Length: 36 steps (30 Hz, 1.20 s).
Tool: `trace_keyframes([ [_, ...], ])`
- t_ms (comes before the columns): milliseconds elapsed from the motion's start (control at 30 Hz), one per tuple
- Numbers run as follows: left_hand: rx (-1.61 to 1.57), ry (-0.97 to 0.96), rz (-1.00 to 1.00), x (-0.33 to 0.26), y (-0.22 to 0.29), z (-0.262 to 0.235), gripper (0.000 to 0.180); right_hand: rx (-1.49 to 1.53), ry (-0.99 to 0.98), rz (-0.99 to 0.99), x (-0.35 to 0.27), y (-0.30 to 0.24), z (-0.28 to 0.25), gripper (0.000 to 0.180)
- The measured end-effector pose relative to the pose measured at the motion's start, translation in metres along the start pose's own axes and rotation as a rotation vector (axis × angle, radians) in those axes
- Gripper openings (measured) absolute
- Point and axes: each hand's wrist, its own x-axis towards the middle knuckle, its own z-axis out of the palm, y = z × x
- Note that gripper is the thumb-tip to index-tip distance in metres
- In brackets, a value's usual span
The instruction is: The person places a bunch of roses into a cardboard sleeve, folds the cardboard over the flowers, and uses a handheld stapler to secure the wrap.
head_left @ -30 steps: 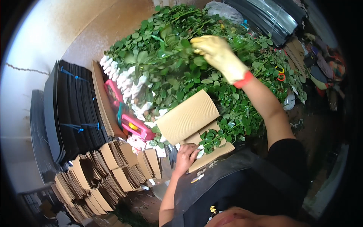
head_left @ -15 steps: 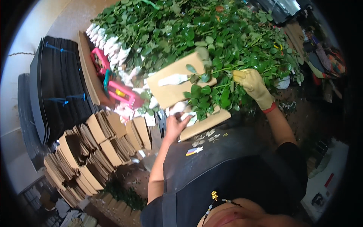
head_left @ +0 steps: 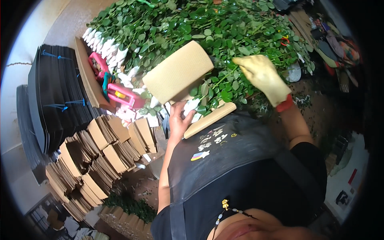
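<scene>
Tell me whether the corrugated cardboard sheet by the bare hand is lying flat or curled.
Curled. The cardboard sheet arches over the green stems, its ribbed side bowed outward, while the left hand holds the bundle at its lower edge.

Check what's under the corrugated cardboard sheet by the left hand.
Under the corrugated cardboard sheet lie leafy green stems with white-wrapped heads poking out at its lower edge, where the left hand rests. A second cardboard strip lies below. The rest of the bunch is covered.
</scene>
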Motion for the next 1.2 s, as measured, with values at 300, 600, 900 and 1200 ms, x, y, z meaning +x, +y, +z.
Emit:
trace_keyframes([
  [300, 0.15, -0.037, 0.179, 0.008, -0.005, -0.011, 0.038, 0.192, 0.31, -0.318, 0.009, 0.042, 0.047, 0.039],
  [600, -0.379, 0.078, -0.233, 0.009, -0.005, 0.009, 0.055, -0.054, -0.57, 0.045, 0.044, 0.007, 0.068, 0.035],
  [900, -0.184, 0.036, -0.152, 0.01, -0.001, 0.005, 0.046, -0.215, -0.52, -0.185, 0.068, 0.011, 0.016, 0.026],
  [1200, -0.011, -0.013, -0.091, 0.019, 0.016, -0.002, 0.041, -0.339, -0.188, -0.328, 0.273, 0.049, 0.152, 0.044],
])
